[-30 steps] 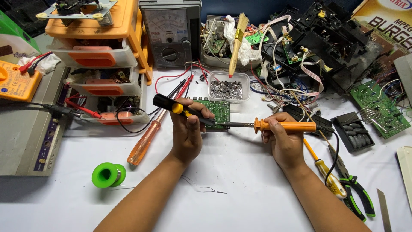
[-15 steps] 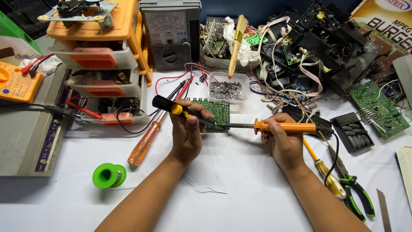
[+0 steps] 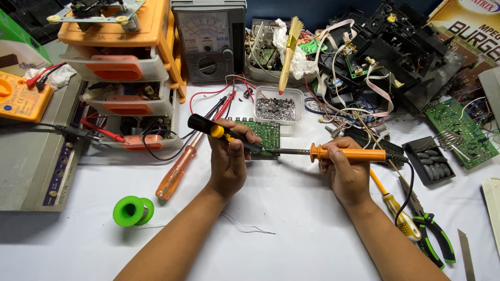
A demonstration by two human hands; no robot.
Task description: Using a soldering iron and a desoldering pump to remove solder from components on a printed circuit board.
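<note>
Black-and-yellow screwdriver (image 3: 216,130) gripped in left hand (image 3: 228,161), fingers closed round ribbed handle. Orange soldering iron (image 3: 348,154) clasped in right hand (image 3: 348,174), metal tip laid against green circuit board (image 3: 264,134). Board held mid-tabletop, toward rear edge. Green solder spool (image 3: 132,211) lying toward left front corner.

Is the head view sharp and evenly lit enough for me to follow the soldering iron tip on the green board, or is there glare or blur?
Head view: sharp across the middle, no motion blur on the left hand or right hand; light even, soft shadows under the forearms, no glare on the white table; the soldering iron tip meets the green board half hidden behind the fingers; edges bow slightly from the wide lens.
</note>
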